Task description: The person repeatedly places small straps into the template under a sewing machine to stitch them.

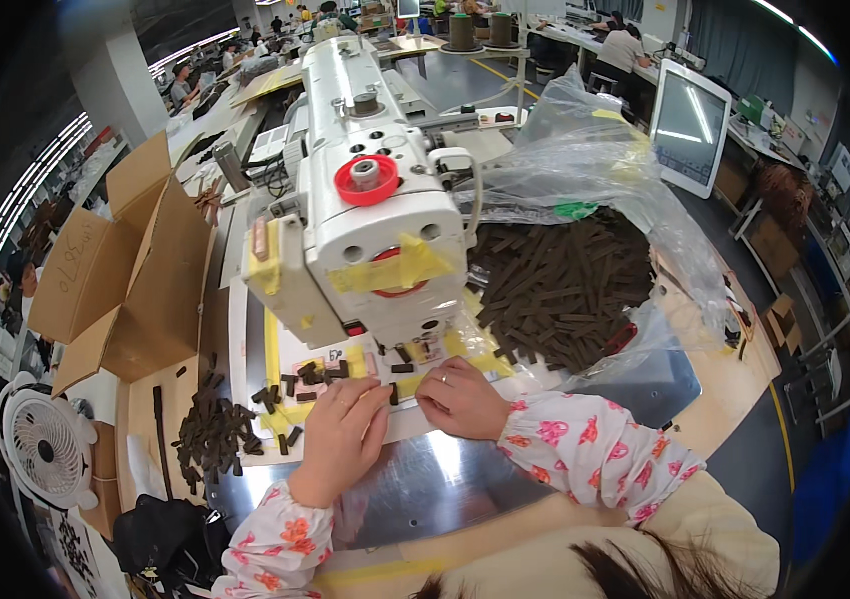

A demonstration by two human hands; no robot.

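Observation:
My left hand (pixel 340 431) rests at the front of the white sewing machine (pixel 375 220), its fingers bent and pressed together. Close by on the right, my right hand (pixel 460 399) is curled with the fingertips drawn in at the machine bed. What either hand holds, if anything, is hidden under the fingers. A small dark brown piece (pixel 393 394) lies between the two hands. Several short dark pieces (pixel 310 373) are scattered on the taped bed past my left fingers. Loose dark brown strips (pixel 565 290) fill an open clear plastic bag (pixel 594 150) to the right.
A heap of short dark pieces (pixel 215 429) lies left of the bed. Beyond it stand an open cardboard box (pixel 130 270) and a white fan (pixel 45 441). A tablet screen (pixel 689 128) is at the far right, and thread cones (pixel 461 32) stand behind the machine. People work farther back.

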